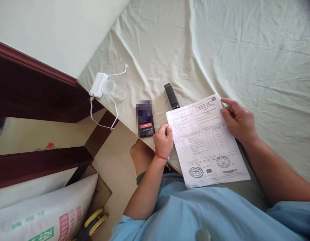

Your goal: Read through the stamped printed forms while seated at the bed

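Note:
A stamped, printed paper form lies tilted across the front edge of the cloth-covered surface, its lower end over my lap. My left hand pinches its left edge, with thumb and fingers closed; a red cord bracelet circles that wrist. At the upper right edge, my right hand grips the form with thumb on top and forefinger along the corner. Close to my left hand rests a dark smartphone, its screen lit and partly blurred. A slim black stapler sits just beyond the form's top edge.
A wrinkled pale green cloth covers the surface. At its left corner are a white charger box, a white cable and a clear plastic cup. Below left stand dark wooden furniture and a printed white sack.

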Available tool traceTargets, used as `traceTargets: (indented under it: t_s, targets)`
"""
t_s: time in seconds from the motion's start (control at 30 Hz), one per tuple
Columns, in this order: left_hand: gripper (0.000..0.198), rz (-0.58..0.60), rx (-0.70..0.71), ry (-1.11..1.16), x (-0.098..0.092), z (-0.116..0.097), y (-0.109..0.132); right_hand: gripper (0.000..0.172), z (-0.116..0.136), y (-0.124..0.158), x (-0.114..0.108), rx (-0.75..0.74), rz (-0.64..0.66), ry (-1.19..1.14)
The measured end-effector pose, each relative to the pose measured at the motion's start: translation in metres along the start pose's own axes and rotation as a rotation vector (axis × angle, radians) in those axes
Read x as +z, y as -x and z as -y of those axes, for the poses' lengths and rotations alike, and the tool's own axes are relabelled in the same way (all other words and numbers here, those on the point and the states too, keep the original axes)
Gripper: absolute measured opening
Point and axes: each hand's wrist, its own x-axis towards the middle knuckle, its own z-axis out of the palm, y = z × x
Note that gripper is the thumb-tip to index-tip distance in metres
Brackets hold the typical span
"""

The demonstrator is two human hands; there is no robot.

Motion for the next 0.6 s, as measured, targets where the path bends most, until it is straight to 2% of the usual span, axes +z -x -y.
traceTargets:
  t_s: [0.23,0.43,0.6]
  targets:
    - [0.031,-0.004,-0.003,0.001,0.0,0.001,0.0,0.035,0.003,-0.002,-0.002,0.019,0.014,0.045]
    - [0.034,-0.004,-0.008,0.003,0.0,0.001,0.0,0.042,0.01,0.001,-0.002,0.026,-0.001,-0.042]
    - [0.034,-0.004,-0.032,0.013,0.001,0.003,0.001,0.027,0.013,0.002,-0.004,0.032,0.019,-0.029]
